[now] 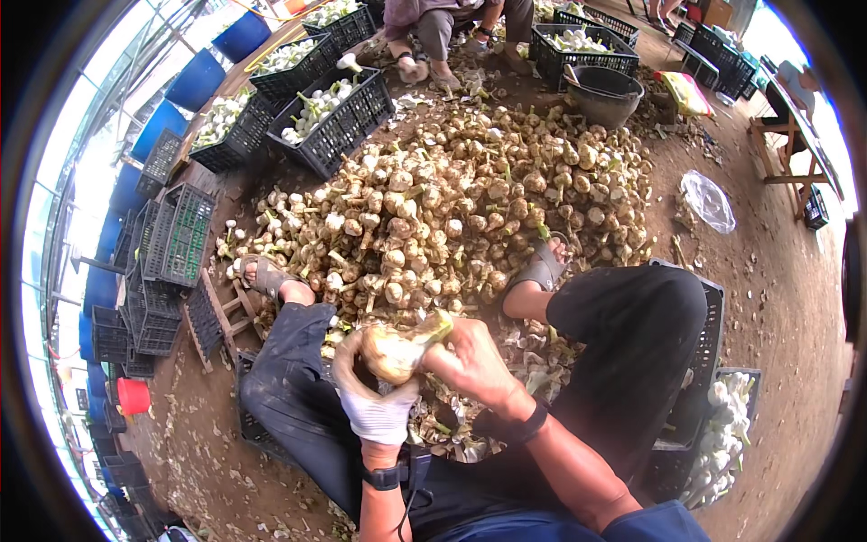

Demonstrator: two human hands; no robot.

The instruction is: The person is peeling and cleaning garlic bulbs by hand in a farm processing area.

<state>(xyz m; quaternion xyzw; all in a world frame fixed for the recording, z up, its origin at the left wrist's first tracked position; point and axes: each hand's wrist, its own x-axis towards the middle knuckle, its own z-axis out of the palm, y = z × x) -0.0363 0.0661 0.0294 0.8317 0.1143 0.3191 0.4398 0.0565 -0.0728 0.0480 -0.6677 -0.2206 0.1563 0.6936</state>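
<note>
A garlic bulb with dirty outer skin and a short green stem is held up between my hands, above my lap. My left hand, in a pale work glove, curls around the bulb from the left and below. With bare fingers, my right hand pinches the bulb's neck and skin at its right side. Before my feet spreads a large heap of unpeeled garlic bulbs, brown with soil and with cut stems. Loose peeled skins litter the ground between my legs.
Black crates of whitish garlic stand beyond the heap at left. A black bucket is at the far right of the heap. Peeled garlic fills a crate by my right hip. Stacked crates stand left. Another person sits opposite.
</note>
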